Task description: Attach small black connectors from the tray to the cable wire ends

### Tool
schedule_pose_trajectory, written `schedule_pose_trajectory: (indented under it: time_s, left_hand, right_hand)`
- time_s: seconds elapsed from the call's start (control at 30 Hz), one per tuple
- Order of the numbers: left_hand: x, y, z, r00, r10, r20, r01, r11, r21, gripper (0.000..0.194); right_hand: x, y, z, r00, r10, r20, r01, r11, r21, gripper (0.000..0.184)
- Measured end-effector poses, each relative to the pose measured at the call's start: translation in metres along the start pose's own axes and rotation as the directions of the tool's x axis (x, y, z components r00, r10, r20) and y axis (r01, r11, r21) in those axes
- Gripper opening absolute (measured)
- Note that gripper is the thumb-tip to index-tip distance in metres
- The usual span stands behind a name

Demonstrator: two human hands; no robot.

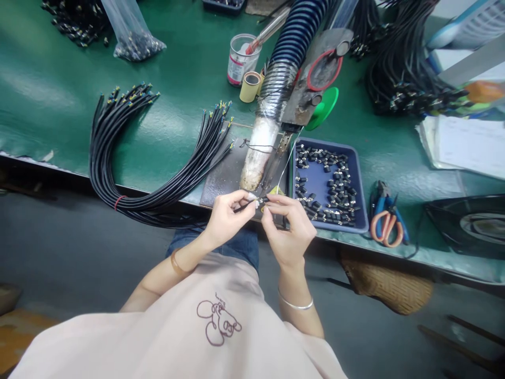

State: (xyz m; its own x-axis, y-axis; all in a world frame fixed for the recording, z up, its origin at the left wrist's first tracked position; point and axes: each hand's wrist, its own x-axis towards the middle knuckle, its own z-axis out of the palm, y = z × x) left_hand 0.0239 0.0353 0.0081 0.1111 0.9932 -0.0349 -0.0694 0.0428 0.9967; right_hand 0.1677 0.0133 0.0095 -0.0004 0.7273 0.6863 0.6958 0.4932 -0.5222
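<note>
Both hands meet at the bench edge, just below the tip of a soldering machine [276, 158] with solder wire running down to it. My left hand [231, 215] pinches the end of a black cable. A small black connector [263, 200] sits in the fingertips of my right hand [290, 223], its pins close to the cable end; whether they touch is too small to tell. Right of the hands stands a blue tray [361, 197] of loose black connectors. A looped bundle of black cables [98, 152] with bared coloured wire ends lies to the left.
Overhead hangs a ribbed extraction hose [294, 45]. Behind it stand a plastic cup [241, 63] with a brush and a tape roll [250, 87]. Pliers and orange-handled scissors [382, 223] lie right of the tray, near papers [469, 145]. More cables [406, 68] are piled at the back right.
</note>
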Motion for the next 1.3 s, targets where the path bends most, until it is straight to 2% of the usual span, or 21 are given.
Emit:
schedule_pose_trajectory:
  time_s: [0.4,0.5,0.57,0.67,0.73,0.8,0.9,0.97,1.07,1.2,1.3]
  left_hand:
    - [-0.007,-0.001,-0.002,1.0,0.027,0.014,-0.028,0.996,0.079,0.01]
    - [-0.011,-0.005,-0.004,0.989,0.146,-0.031,-0.14,0.98,0.139,0.006]
    - [-0.014,-0.009,-0.006,0.963,0.264,-0.044,-0.252,0.949,0.189,0.007]
    - [-0.016,-0.016,-0.006,0.919,0.394,-0.017,-0.377,0.889,0.26,0.016]
    - [-0.017,-0.019,-0.007,0.894,0.449,0.006,-0.429,0.852,0.301,0.019]
    - [-0.017,-0.021,-0.007,0.87,0.493,0.013,-0.469,0.82,0.328,0.019]
    - [-0.016,-0.021,-0.007,0.849,0.529,0.014,-0.499,0.791,0.353,0.02]
    - [-0.015,-0.02,-0.008,0.841,0.54,0.024,-0.509,0.778,0.368,0.021]
    - [-0.013,-0.021,-0.01,0.813,0.579,0.061,-0.551,0.732,0.401,0.021]
    - [-0.011,-0.022,-0.012,0.737,0.66,0.146,-0.631,0.594,0.499,0.024]
    - [-0.01,-0.022,-0.013,0.715,0.678,0.171,-0.643,0.541,0.542,0.024]
  right_hand:
    - [-0.008,0.0,-0.002,0.992,0.125,-0.019,-0.121,0.984,0.128,0.008]
    - [-0.01,-0.001,-0.004,0.973,0.226,-0.04,-0.213,0.955,0.208,0.004]
    - [-0.011,-0.002,-0.007,0.95,0.29,-0.113,-0.255,0.933,0.253,0.002]
    - [-0.01,-0.004,-0.012,0.905,0.312,-0.288,-0.221,0.925,0.309,0.008]
    - [-0.009,-0.005,-0.013,0.887,0.319,-0.335,-0.217,0.926,0.308,0.008]
    - [-0.009,-0.005,-0.014,0.905,0.325,-0.274,-0.256,0.932,0.257,0.005]
    - [-0.01,-0.006,-0.01,0.956,0.284,-0.07,-0.27,0.948,0.169,0.006]
    - [-0.011,-0.005,-0.005,0.969,0.246,0.03,-0.248,0.959,0.14,0.008]
    - [-0.012,-0.004,0.0,0.985,0.169,0.021,-0.17,0.981,0.088,0.012]
    - [-0.011,-0.002,0.002,0.999,0.023,-0.026,-0.023,1.0,0.014,0.016]
    - [-0.01,-0.002,0.002,1.0,-0.002,-0.027,0.002,1.0,0.013,0.017]
